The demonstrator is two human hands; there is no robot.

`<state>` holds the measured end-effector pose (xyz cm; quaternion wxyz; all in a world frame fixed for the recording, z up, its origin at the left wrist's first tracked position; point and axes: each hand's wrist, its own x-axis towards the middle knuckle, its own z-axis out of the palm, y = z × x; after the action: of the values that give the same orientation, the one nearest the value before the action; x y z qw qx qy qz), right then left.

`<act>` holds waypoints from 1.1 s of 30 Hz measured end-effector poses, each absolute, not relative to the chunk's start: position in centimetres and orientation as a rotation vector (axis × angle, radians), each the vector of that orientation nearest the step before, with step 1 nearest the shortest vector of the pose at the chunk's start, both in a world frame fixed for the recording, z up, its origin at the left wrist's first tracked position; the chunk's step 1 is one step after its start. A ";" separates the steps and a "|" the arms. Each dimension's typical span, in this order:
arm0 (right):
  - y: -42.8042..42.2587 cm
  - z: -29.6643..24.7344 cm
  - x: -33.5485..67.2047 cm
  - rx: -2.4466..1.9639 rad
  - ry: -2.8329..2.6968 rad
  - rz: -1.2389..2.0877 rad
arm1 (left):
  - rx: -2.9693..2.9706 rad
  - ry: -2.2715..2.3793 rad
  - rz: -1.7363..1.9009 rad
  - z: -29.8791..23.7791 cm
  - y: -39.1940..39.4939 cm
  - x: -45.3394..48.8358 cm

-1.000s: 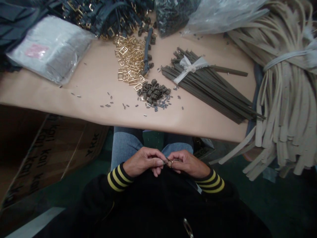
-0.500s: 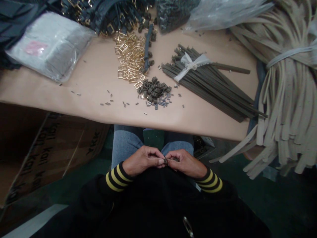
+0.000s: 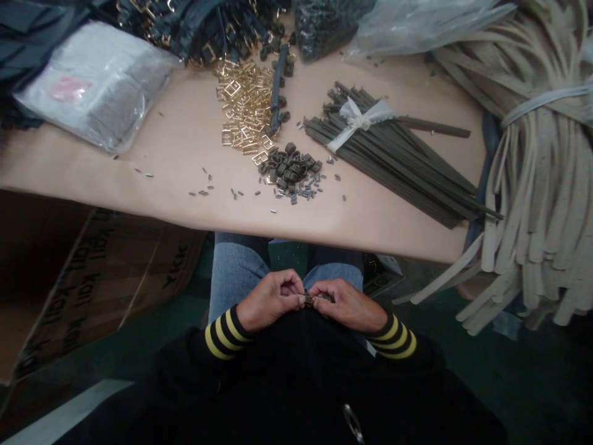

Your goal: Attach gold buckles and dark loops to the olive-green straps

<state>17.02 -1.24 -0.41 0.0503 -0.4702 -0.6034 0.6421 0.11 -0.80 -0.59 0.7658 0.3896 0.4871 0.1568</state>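
Close to my body, above my lap, my left hand (image 3: 271, 301) and my right hand (image 3: 351, 305) meet fingertip to fingertip. Pinched between them is a small dark strap loop (image 3: 308, 299), mostly covered by the fingers. The left thumb presses on its near side, with the left index finger arched above. Past the table edge lies a heap of similar dark strap loops (image 3: 291, 168), with small metal clips (image 3: 303, 193) scattered around it. Behind that heap, gold buckles (image 3: 245, 102) are piled beside a short dark strap (image 3: 278, 86).
A tied bundle of dark narrow strips (image 3: 398, 167) lies right of the loops on the table (image 3: 176, 173). Long beige straps (image 3: 532, 185) hang over the right edge. A plastic-wrapped packet (image 3: 102, 86) lies at left. Below stands a cardboard box (image 3: 139, 266).
My left hand has shifted slightly right, and its index finger is more arched. The loop shows a little differently between the fingertips. My right hand has hardly moved.
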 end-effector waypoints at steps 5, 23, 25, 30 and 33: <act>-1.3 -0.5 17.1 -1.376 -1.915 1.903 | 0.948 1.103 0.318 -0.2 -0.8 0.5; -1.6 0.5 16.6 -1.432 -1.879 1.851 | 0.644 0.804 0.289 -1.5 -0.4 -0.1; -1.8 0.3 16.6 -1.374 -1.795 1.859 | 0.612 0.773 0.303 -1.6 -0.5 -0.1; -1.9 0.6 16.8 -1.212 -1.791 1.881 | 0.552 0.729 0.370 -2.1 -0.8 -0.1; -1.7 1.0 16.7 -1.295 -1.888 1.828 | 0.538 0.735 0.387 -2.2 -0.9 0.0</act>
<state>16.68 -1.69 1.04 0.1058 -0.4396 -0.6408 0.6204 -0.03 -0.89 -2.21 0.8802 0.2580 0.3525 0.1858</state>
